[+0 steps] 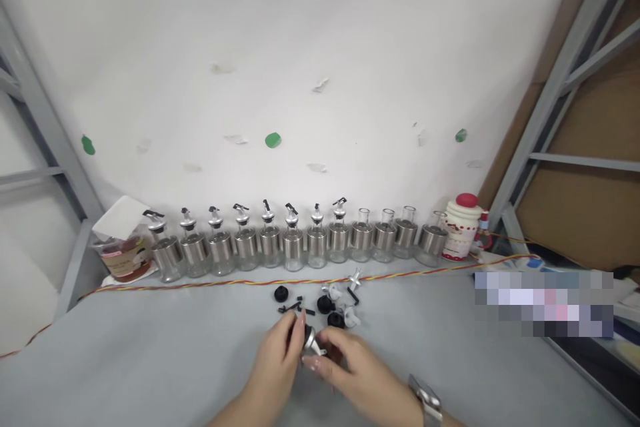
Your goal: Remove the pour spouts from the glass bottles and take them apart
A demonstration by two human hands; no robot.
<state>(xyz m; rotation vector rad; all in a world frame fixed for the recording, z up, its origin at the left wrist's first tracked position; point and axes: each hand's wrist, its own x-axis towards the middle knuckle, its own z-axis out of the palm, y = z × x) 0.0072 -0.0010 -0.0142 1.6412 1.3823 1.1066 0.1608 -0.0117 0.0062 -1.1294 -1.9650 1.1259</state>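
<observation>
My left hand (280,355) is closed around the black base of a silver pourer spout (311,340), held just above the table. My right hand (350,367) has its thumb and fingers at the spout's thin silver end; what its fingertips pinch is partly hidden. Just beyond my hands lie loose parts: black stoppers (325,304), small black levers (307,311), clear plastic pieces (351,317) and a silver spout (355,278). Behind them stands a row of glass bottles with steel sleeves (270,240). Those on the left wear pourer spouts; a few on the right (385,237) have bare necks.
A red and yellow cord (280,282) runs across the grey table (150,347). A labelled tub (125,259) stands at the left end of the row, a white jar with a red lid (460,230) at the right. Metal frames (545,107) flank both sides.
</observation>
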